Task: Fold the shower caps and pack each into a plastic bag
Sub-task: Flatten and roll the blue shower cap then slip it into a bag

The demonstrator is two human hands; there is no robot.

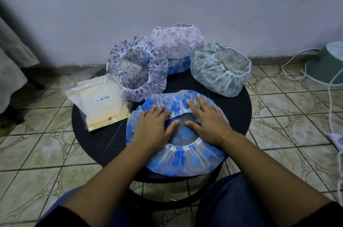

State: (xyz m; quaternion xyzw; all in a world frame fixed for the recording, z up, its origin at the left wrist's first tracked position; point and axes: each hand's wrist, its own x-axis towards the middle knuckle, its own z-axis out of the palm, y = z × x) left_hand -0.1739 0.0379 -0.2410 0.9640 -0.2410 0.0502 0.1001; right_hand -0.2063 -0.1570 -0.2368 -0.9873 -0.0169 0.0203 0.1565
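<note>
My left hand [154,126] lies flat, fingers straight, on the left side of the blue-flowered shower cap [176,161], its thumb reaching into the cap's round opening. My right hand [206,120] lies flat the same way on the right side, fingers spread toward the far rim, thumb at the elastic edge. The cap sits opening-up at the near edge of the round black counter [104,139], under both palms. Behind it stand three more caps: a purple-printed cap [137,78], a pink-printed cap [176,41] and a green-printed cap [220,72]. The plastic bags [102,104] lie just left of my left hand, apart from it.
</note>
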